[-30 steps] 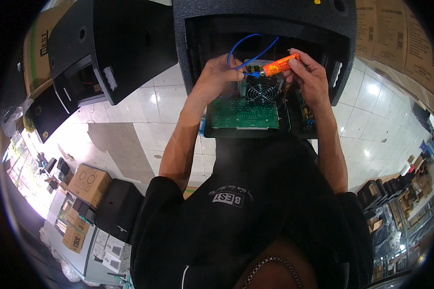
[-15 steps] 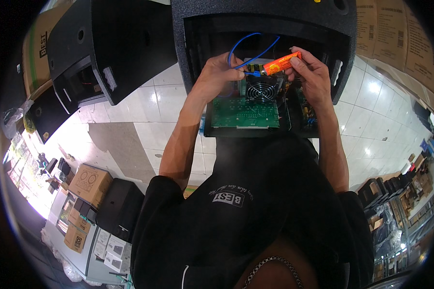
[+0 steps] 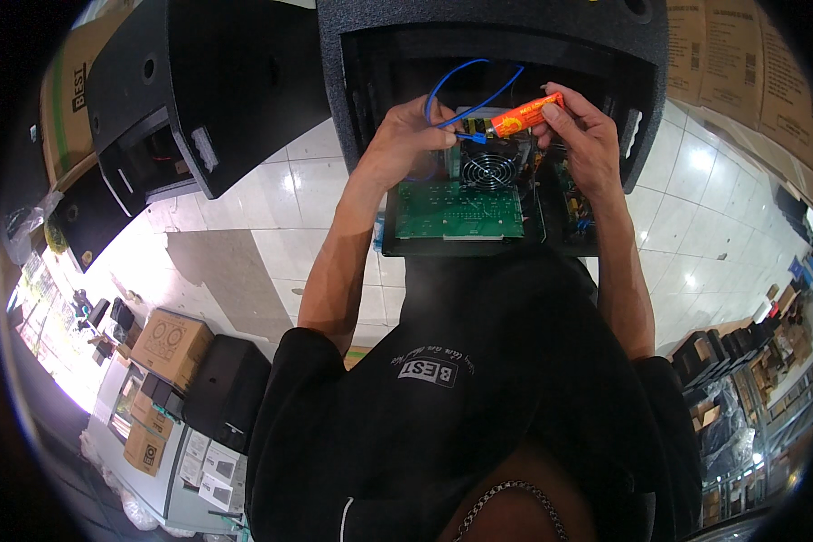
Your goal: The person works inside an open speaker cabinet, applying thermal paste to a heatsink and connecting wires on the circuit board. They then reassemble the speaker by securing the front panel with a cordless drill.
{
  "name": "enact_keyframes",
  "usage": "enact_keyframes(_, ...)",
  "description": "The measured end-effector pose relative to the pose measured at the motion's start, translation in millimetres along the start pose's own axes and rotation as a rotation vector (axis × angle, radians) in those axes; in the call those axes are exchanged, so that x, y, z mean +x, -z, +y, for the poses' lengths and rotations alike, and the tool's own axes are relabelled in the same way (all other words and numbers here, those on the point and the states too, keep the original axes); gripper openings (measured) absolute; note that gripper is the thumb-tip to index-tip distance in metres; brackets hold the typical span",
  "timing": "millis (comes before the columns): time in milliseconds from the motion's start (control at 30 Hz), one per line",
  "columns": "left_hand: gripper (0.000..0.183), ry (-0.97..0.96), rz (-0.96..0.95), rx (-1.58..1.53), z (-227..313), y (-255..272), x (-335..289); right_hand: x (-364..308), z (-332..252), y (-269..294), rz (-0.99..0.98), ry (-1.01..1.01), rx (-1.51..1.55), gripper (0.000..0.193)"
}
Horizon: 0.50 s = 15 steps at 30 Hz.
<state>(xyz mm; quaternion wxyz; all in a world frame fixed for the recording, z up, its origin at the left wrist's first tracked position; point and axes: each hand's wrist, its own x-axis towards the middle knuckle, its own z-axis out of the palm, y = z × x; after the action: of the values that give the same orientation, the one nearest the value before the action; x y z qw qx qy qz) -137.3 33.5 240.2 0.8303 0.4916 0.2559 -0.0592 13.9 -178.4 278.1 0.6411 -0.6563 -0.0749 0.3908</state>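
My left hand (image 3: 413, 137) pinches a blue cable (image 3: 439, 83) near its blue plug (image 3: 475, 137); the rest of the cable loops up and over to the right. Between the fingers of my right hand (image 3: 587, 135) is an orange glue tube (image 3: 525, 116), tilted, its nozzle end down-left beside the plug. Both hands are over an amplifier module with a green circuit board (image 3: 460, 212) and a round fan grille (image 3: 488, 171). It sits at the open front of a black speaker cabinet (image 3: 497, 20). Whether glue is coming out is too small to tell.
Another black speaker cabinet (image 3: 235, 81) stands to the left. Cardboard boxes (image 3: 729, 54) are stacked at the far right. On the lower left, a table (image 3: 144, 483) bears boxes and a black case (image 3: 228, 393). White floor tiles (image 3: 334, 199) surround the cabinet.
The orange tube has turned slightly in my right hand, showing more of its printed side. My left hand and the blue cable have stayed nearly still.
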Motion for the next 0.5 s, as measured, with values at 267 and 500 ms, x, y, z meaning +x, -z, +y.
enact_keyframes(267,0.015,0.005,-0.012,-0.02,0.3,2.2,1.0,-2.6,0.3,-1.0,0.01,-0.039,-0.068,0.041)
enact_keyframes(500,0.018,0.047,0.007,-0.033,0.3,5.9,2.1,-3.6,-0.2,-4.4,0.031,-0.032,0.133,0.041)
